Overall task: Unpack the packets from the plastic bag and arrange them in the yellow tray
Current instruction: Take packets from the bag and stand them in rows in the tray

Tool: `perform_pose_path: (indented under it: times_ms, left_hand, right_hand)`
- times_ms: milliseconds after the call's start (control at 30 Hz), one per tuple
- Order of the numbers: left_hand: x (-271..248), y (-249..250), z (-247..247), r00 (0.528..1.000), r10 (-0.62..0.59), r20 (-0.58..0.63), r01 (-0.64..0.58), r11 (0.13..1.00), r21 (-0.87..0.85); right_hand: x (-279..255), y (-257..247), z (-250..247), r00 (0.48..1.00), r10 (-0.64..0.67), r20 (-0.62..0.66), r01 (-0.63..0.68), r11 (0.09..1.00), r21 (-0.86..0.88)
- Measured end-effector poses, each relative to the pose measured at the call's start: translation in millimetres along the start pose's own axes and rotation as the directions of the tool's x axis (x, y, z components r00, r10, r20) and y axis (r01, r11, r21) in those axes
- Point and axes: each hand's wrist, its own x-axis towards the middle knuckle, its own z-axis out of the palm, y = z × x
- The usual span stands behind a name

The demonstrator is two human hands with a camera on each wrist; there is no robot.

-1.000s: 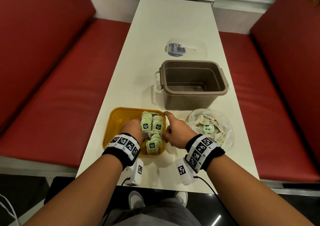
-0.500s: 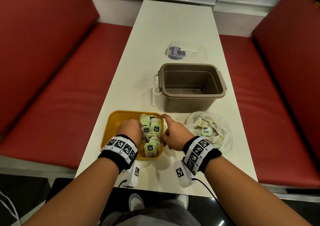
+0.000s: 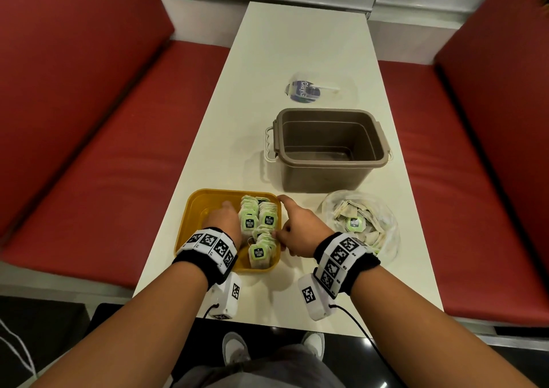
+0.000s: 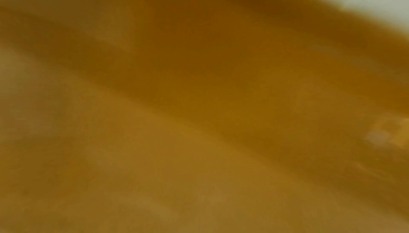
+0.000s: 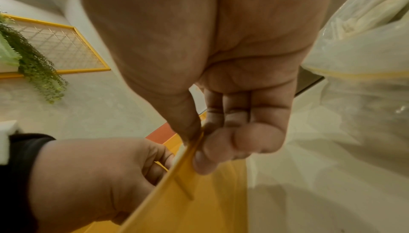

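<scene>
The yellow tray (image 3: 205,209) sits at the table's near edge, with rows of green-labelled packets (image 3: 261,224) standing in its right half. My left hand (image 3: 224,219) is inside the tray, against the left side of the packets. In the right wrist view, the left hand's fingers (image 5: 155,165) curl behind the tray wall, so what they hold is hidden. My right hand (image 3: 297,230) pinches the tray's right rim (image 5: 188,151) between thumb and curled fingers. The clear plastic bag (image 3: 383,224), right of the tray, holds several more packets (image 3: 355,223). The left wrist view shows only blurred yellow tray (image 4: 199,114).
An empty brown bin (image 3: 329,147) with a white handle stands just beyond the tray and bag. A clear lid with a blue label (image 3: 306,90) lies farther back. Red bench seats (image 3: 104,164) flank the narrow white table (image 3: 297,46).
Both hands stay at the tray in nearly the same places. The head view has shifted a little, so everything sits slightly lower in frame.
</scene>
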Motion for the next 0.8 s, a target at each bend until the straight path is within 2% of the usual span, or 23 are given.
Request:
perform_pose_path:
  times_ms: [367, 533, 600, 800]
  left_hand:
    - [-12.1, -5.8, -11.2, 0.996, 0.076, -0.047, -0.082, 0.986, -0.146]
    - [-22.3, -7.8, -9.2, 0.969, 0.243, 0.041, -0.231, 0.955, -0.187]
    - [-24.1, -3.1, -6.0, 0.957, 0.290, 0.024, -0.282, 0.943, -0.179]
    - [-23.1, 2.0, -3.5, 0.948, 0.318, -0.014, -0.313, 0.924, -0.220]
  right_hand:
    - [-3.1, -1.9, 0.0, 1.000, -0.006, 0.002, 0.006, 1.000, -0.015]
    - [-1.3, -0.6, 0.3, 1.000, -0.006, 0.000, 0.006, 0.999, -0.036]
    - [-1.3, -0.9, 0.9, 1.000, -0.013, 0.002, 0.013, 0.999, -0.038]
    - [-3.0, 0.2, 1.4, 1.000, -0.027, 0.009, 0.027, 1.000, -0.008]
